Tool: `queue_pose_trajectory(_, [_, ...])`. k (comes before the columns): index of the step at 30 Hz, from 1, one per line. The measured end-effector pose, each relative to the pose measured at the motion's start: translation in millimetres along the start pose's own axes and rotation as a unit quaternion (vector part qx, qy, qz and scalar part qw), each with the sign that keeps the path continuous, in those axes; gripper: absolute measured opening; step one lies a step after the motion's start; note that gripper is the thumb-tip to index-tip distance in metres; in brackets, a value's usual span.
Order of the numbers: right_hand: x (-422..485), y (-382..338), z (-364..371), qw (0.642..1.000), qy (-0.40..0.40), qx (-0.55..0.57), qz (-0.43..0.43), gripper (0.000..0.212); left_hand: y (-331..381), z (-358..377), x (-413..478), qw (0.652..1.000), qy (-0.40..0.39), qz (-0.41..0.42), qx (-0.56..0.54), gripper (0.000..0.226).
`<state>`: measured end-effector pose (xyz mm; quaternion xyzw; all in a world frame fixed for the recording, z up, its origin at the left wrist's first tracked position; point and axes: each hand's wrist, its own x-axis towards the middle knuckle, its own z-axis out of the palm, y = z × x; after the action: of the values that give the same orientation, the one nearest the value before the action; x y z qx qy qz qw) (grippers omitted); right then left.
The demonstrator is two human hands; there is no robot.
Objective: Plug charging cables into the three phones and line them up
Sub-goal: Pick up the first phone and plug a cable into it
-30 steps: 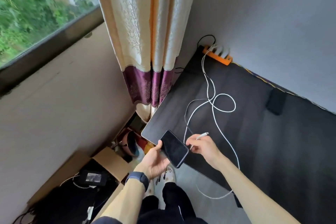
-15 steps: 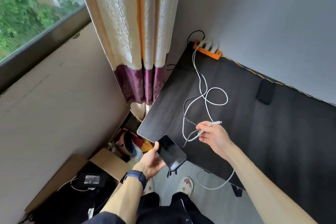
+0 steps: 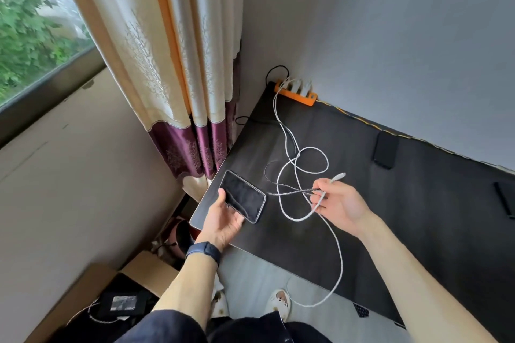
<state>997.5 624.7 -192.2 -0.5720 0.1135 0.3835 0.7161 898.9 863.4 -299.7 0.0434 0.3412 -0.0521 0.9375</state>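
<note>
My left hand (image 3: 223,217) holds a black phone (image 3: 242,195) screen-up over the near left corner of the dark table (image 3: 376,231). My right hand (image 3: 338,202) grips white and grey braided charging cables (image 3: 295,192); a white plug end (image 3: 338,176) sticks up past my fingers. The cables run back to an orange power strip (image 3: 295,93) at the wall. A second black phone (image 3: 386,149) lies at the table's far edge. A third dark phone (image 3: 505,199) shows at the right edge of the view.
A cream and purple curtain (image 3: 178,64) hangs left of the table by a window. Below the table's left corner are an open cardboard box (image 3: 111,287) and clutter. One white cable loop (image 3: 334,287) hangs off the table's front edge above my slippers (image 3: 280,299).
My left hand has carried the phone up and onto the table's corner. My right hand has lifted the cables up and right, pulling them apart from the phone.
</note>
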Motion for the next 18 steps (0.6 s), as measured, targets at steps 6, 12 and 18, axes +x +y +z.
queue_pose_trajectory(6, [18, 35, -60, 0.907, 0.219, -0.356, -0.045, 0.015, 31, 17, 6, 0.966, 0.109, 0.115, 0.203, 0.028])
queue_pose_trajectory(12, [18, 85, -72, 0.789, 0.202, -0.579, 0.035, 0.011, 27, 26, -2, 0.884, 0.127, 0.132, 0.430, 0.030])
queue_pose_trajectory(18, [40, 82, -43, 0.813, 0.199, -0.543, 0.065, 0.069, 3, 29, 1, 0.611, 0.069, 0.176, 0.769, 0.045])
